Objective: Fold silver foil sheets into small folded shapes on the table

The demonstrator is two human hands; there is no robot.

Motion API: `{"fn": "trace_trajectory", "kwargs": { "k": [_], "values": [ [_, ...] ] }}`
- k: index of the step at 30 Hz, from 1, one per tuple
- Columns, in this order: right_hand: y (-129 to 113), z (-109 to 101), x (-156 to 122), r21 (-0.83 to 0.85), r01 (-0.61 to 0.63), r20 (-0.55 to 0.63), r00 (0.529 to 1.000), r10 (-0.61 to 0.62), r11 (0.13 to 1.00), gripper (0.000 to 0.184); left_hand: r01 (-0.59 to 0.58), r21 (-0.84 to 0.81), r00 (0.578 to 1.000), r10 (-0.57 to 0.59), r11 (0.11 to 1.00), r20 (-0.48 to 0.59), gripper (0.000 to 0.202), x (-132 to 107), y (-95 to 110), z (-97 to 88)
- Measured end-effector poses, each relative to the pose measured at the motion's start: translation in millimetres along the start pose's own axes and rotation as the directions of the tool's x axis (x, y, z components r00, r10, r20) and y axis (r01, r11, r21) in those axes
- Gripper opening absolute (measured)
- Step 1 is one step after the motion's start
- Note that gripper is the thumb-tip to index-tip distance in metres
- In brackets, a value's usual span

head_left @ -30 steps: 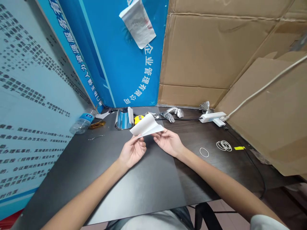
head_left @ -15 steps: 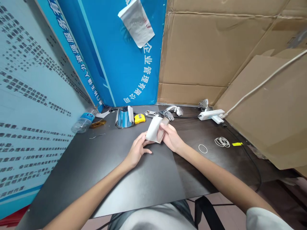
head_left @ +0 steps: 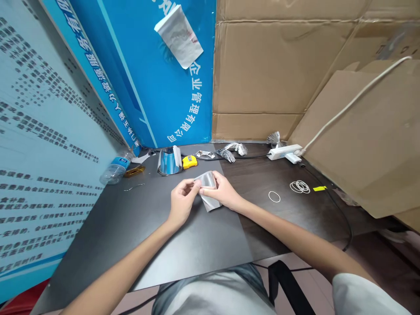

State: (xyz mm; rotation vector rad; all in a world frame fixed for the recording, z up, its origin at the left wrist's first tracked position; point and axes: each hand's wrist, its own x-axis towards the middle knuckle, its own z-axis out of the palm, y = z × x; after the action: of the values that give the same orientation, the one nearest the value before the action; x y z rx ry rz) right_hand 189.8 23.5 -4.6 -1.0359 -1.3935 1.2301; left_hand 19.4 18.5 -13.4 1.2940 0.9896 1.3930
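Foil sheet (head_left: 208, 190) pinched between left hand (head_left: 182, 201) and right hand (head_left: 220, 192), both clamped on it, above table (head_left: 131, 218)

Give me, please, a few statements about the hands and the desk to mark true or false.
1. The left hand and the right hand both grip the silvery sheet. True.
2. The water bottle stands upright. False: it lies on its side.
3. The yellow tape measure lies on the desk beyond the hands. True.
4. The single rubber band lies to the left of the left hand. False: it lies to the right of the right hand.
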Motion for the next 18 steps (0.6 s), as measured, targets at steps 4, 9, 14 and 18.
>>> {"fn": "trace_trajectory", "kwargs": {
  "k": [4, 9, 14, 18],
  "values": [
    [-3.0, -2.6, -1.4, 0.197, -0.065, 0.087, 0.995, 0.048, 0.978, 0.04, 0.017, -0.004, 0.999, -0.017, 1.0, 0.028, 0.028, 1.0, -2.5, -1.7],
    [-6.5, -9.6, 1.4, 0.24, -0.073, 0.028, 0.997, 0.068, 0.968, 0.036, 0.059, 0.039, 0.997, -0.061, 0.997, 0.051, 0.027, 0.1, 2.4, -0.8],
    [-6.6, -12.8, 2.6, 0.131, -0.051, 0.007, 0.999, 0.05, 0.99, 0.031, 0.095, 0.071, 0.994, -0.099, 0.993, 0.049, 0.028, -0.1, 5.8, -0.8],
    [-9.6, -12.2, 1.8, 0.061, -0.003, -0.009, 1.0, 0.004, 0.998, 0.027, 0.079, 0.046, 0.997, -0.08, 0.996, 0.022, 0.029, -0.3, 4.9, -3.1]
  ]
}}
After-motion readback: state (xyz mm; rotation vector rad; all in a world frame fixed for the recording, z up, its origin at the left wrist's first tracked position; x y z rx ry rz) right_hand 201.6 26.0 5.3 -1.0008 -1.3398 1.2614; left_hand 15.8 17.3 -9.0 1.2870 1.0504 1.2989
